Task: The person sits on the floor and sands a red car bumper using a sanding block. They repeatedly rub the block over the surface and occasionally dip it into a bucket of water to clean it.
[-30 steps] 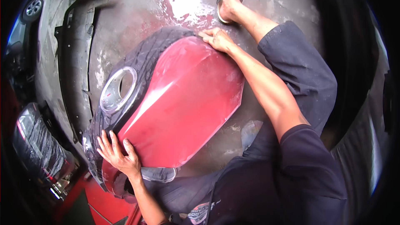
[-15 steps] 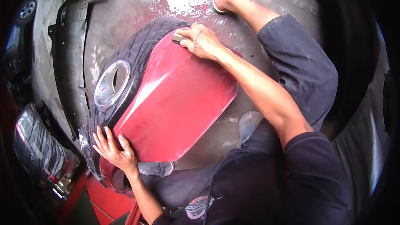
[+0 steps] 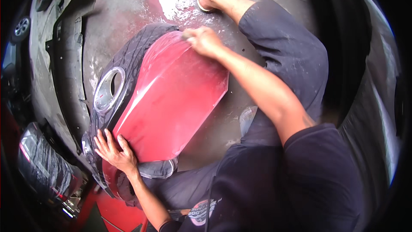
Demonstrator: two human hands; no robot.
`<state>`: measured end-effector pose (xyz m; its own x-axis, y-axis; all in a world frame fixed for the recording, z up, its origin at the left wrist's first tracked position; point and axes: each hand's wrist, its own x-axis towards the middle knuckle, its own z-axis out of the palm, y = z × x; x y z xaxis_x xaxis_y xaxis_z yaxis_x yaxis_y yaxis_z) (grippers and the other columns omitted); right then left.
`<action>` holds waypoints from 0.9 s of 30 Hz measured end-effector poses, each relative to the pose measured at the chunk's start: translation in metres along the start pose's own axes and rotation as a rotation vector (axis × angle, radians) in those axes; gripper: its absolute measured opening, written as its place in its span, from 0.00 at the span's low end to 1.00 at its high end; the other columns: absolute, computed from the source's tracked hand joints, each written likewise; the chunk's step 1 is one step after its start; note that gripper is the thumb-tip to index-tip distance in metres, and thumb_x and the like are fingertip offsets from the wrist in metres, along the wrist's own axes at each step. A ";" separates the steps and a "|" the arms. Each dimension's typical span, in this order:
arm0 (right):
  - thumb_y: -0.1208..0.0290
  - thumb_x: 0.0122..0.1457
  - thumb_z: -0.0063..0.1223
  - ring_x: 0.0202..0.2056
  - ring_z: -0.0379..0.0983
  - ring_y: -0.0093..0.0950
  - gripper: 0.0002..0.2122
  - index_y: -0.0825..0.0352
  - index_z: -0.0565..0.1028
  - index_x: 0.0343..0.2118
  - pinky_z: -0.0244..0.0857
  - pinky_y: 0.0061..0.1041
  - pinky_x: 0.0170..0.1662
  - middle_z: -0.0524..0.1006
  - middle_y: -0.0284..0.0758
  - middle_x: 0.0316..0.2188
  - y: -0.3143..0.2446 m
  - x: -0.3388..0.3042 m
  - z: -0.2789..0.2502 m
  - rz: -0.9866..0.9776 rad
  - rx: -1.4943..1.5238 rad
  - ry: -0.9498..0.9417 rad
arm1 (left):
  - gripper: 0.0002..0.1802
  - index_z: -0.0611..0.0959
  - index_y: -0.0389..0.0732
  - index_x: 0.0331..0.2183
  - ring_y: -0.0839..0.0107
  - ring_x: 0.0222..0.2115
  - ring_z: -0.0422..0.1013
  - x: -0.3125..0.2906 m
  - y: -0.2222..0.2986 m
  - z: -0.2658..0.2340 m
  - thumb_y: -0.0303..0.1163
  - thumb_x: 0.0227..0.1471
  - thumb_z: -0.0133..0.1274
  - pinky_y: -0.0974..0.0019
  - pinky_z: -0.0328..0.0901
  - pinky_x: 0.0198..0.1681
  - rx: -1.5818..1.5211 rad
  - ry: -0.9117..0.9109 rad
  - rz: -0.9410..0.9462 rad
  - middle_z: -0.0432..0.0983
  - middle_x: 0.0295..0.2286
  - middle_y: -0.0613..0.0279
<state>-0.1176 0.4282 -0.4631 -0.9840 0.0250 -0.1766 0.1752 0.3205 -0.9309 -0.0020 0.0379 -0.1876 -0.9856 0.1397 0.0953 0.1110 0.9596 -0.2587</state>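
In front of me lies a large, glossy red panel (image 3: 171, 99), perhaps a vehicle body part. Along its left side runs a dark, wet-looking section with a criss-cross pattern (image 3: 128, 56), which carries a silver ring (image 3: 98, 99) around an opening. My left hand (image 3: 115, 151) rests flat on the panel's near left edge, fingers spread. At the far right end of the red surface, my right hand (image 3: 204, 41) has its fingers closed on a small grey-brown block (image 3: 187, 36), partly hidden and blurred by motion.
A long, dark curved trim part (image 3: 58, 66) lies on the floor to the left. Nearer, a black-wrapped part (image 3: 45, 163) stands beside a red surface (image 3: 120, 210). My bent right leg (image 3: 283, 38) stretches out on the right, over a wet grey floor (image 3: 171, 0).
The view has shifted, so most things sit further left. My right hand has moved with the block to the panel's far edge. My left hand keeps its place on the panel.
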 end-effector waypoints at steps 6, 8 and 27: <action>0.61 0.64 0.57 0.50 0.81 0.45 0.18 0.60 0.83 0.53 0.72 0.41 0.54 0.84 0.49 0.45 -0.006 0.006 -0.026 -0.012 -0.135 -0.105 | 0.27 0.79 0.46 0.62 0.50 0.70 0.57 0.000 -0.001 0.006 0.42 0.66 0.54 0.36 0.42 0.72 0.001 0.031 0.010 0.67 0.67 0.59; 0.63 0.63 0.57 0.48 0.82 0.44 0.17 0.60 0.82 0.54 0.73 0.41 0.52 0.84 0.49 0.44 -0.056 0.009 -0.004 0.005 -0.201 -0.132 | 0.27 0.79 0.45 0.62 0.50 0.70 0.57 -0.002 -0.007 0.003 0.42 0.66 0.54 0.36 0.42 0.72 -0.008 0.015 0.008 0.67 0.67 0.59; 0.68 0.66 0.51 0.51 0.81 0.38 0.16 0.53 0.83 0.54 0.73 0.40 0.58 0.86 0.38 0.44 0.000 0.033 -0.018 0.168 -0.181 -0.167 | 0.28 0.80 0.45 0.62 0.49 0.71 0.55 0.004 0.003 -0.004 0.42 0.63 0.56 0.35 0.42 0.72 -0.010 -0.002 -0.011 0.66 0.67 0.55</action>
<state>-0.1509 0.4462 -0.4627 -0.9200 -0.0596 -0.3874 0.3114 0.4889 -0.8148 -0.0049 0.0421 -0.1842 -0.9870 0.1286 0.0961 0.1014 0.9634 -0.2483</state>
